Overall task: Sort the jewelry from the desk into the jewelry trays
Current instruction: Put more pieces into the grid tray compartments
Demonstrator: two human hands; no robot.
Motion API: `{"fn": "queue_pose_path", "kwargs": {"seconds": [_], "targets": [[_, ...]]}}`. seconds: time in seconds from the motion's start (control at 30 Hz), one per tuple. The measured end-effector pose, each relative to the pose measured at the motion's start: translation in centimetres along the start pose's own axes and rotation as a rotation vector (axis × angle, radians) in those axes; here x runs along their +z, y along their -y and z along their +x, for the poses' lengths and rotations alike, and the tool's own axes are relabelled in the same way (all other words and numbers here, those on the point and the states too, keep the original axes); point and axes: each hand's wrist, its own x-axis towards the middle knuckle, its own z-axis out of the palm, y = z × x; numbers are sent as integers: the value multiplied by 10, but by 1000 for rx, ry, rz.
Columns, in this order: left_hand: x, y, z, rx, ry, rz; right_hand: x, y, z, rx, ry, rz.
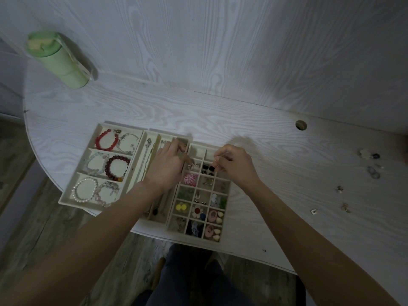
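Observation:
Three cream jewelry trays lie side by side on the white desk. The bracelet tray on the left holds several bead bracelets. The necklace tray in the middle has long slots with chains. The small-compartment tray on the right holds earrings and charms. My left hand rests over the necklace tray, its fingertips at the grid tray's upper left cells. My right hand pinches a small thin earring over the grid tray's upper cells. Loose jewelry pieces lie on the desk at the far right.
A green bottle stands at the desk's back left. A round cable hole is in the desk behind the trays. The desk's curved front edge runs just below the trays, with wooden floor and my legs below.

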Motion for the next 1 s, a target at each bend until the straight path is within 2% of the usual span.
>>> {"fn": "queue_pose_path", "kwargs": {"seconds": [0.2,0.33,0.5,1.0], "targets": [[-5,0,-2,15,67,75,7,0,3,28,-12,-11],[-1,1,-2,22,96,110,14,2,4,-21,-5,-126],[-1,1,-3,22,126,127,15,3,4,-48,-13,-139],[-2,7,-3,51,50,17,18,-1,3,-1,-3,-94]]}}
